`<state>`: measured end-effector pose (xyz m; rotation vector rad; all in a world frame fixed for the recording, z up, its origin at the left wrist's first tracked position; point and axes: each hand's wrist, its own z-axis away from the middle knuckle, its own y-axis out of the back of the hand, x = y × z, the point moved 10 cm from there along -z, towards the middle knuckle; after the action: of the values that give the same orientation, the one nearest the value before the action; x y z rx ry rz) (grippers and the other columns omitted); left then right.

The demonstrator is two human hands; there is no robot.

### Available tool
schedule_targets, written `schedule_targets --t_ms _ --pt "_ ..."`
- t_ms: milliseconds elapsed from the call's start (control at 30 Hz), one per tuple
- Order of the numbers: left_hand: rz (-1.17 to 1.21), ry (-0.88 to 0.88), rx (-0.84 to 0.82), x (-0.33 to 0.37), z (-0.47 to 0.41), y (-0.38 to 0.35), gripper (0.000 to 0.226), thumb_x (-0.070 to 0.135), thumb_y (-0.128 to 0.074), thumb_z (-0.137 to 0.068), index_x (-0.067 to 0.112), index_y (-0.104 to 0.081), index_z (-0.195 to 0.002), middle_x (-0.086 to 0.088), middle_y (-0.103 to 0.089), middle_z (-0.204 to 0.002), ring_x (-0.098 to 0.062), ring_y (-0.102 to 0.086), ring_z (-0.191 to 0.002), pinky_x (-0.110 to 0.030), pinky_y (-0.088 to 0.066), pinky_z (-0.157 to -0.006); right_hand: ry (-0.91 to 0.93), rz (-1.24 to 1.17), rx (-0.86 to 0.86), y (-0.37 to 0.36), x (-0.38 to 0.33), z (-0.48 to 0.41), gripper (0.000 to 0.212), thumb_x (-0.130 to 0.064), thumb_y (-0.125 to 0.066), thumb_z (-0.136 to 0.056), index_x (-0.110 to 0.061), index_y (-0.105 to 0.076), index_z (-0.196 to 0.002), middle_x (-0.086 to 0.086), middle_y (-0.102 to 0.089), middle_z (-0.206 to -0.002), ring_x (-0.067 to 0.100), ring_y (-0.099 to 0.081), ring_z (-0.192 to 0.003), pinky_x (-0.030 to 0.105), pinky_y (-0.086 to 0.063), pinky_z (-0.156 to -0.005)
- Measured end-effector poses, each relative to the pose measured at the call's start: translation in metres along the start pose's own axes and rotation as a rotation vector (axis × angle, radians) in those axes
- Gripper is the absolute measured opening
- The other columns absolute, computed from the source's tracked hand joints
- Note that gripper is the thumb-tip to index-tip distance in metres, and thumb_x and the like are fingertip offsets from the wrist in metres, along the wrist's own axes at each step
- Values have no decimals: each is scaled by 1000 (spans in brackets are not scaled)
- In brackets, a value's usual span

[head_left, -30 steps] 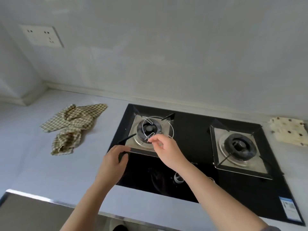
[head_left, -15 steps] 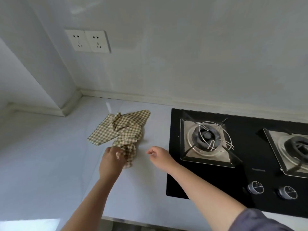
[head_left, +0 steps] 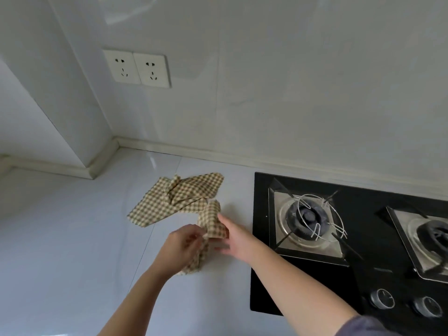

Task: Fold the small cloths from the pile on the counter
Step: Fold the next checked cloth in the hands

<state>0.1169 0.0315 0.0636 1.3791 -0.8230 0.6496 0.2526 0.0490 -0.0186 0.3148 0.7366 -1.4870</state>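
L hand (head_left: 180,247) grip still pinches checked cloth (head_left: 211,220), end now raised; R hand (head_left: 236,238), grip spread, now touches it.

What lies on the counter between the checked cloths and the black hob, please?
In the head view, only a bare strip of white counter separates the checked cloths from the black hob; the right hand reaches over its nearer part.

Off the burner (head_left: 308,219) now, over at mid-frame. Pinches the near cloth (head_left: 213,221) with the left hand (head_left: 180,248) and lifts that end off the counter (head_left: 72,238), flat half a second ago. Brings the right hand (head_left: 238,238) in against the raised fold.
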Motion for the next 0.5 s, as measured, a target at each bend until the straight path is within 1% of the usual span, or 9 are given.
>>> schedule_targets --t_ms 67,133,200,267,300,333,400,433,500 --pt "41 31 -118 -6 10 -15 15 18 -61 -92 29 -69 -86 18 -70 -87 -1 -64 -86 -19 -49 -78 74 141 64 2 -7 -4 19 -31 -67 -88 -18 -68 -103 6 -73 -106 25 -66 -104 41 -52 -95" --pt "89 151 -23 -26 14 -8 17 20 -59 -93 29 -69 -83 16 -70 -85 -2 -64 -84 -18 -49 -75 194 291 148 6 -18 1 7 -24 -65 -89 -19 -68 -92 6 -72 -105 22 -66 -100 36 -52 -92" --pt "70 252 101 -45 14 6 20 10 -57 -92 27 -66 -86 15 -69 -90 -5 -63 -88 -17 -48 -74 272 246 132 5 -27 11 6 -19 -62 -92 -17 -67 -92 7 -72 -105 21 -67 -100 35 -53 -88" --pt "108 302 117 -54 7 9 28 -1 -52 -88 22 -63 -97 9 -66 -102 -12 -62 -97 -24 -49 -85 312 183 62 -1 -37 28 10 -17 -61 -93 -14 -68 -98 9 -72 -107 23 -68 -102 37 -54 -87" --pt "191 341 97 -57 2 8 32 -4 -50 -87 19 -62 -104 5 -64 -108 -15 -60 -103 -28 -48 -89 333 180 17 -6 -43 36 12 -17 -60 -94 -14 -68 -101 8 -73 -106 22 -68 -102 37 -55 -86" --pt "314 391 63 -59 -2 5 34 -2 -48 -85 18 -61 -110 3 -63 -113 -17 -58 -109 -30 -47 -91 351 184 -23 -11 -49 44 13 -16 -59 -94 -15 -68 -103 6 -74 -104 21 -69 -100 34 -56 -83" --pt "548 454 -87 -55 -10 -10 45 12 -50 -77 22 -56 -120 1 -64 -121 -17 -56 -114 -34 -45 -95 391 184 -60 -19 -63 59 15 -14 -58 -95 -16 -69 -105 2 -75 -100 18 -70 -97 29 -54 -80" --pt "628 437 -203 -45 -12 -19 54 16 -51 -73 25 -52 -126 1 -64 -123 -18 -57 -115 -38 -45 -99 415 175 -70 -21 -70 65 16 -14 -58 -95 -15 -69 -107 3 -75 -101 19 -70 -98 29 -54 -82" --pt "679 329 -439 -16 -12 -35 62 11 -56 -78 29 -43 -136 0 -63 -126 -19 -58 -118 -42 -45 -102 453 150 -76 -24 -81 73 17 -13 -58 -94 -12 -68 -108 7 -74 -103 23 -69 -100 33 -53 -88"
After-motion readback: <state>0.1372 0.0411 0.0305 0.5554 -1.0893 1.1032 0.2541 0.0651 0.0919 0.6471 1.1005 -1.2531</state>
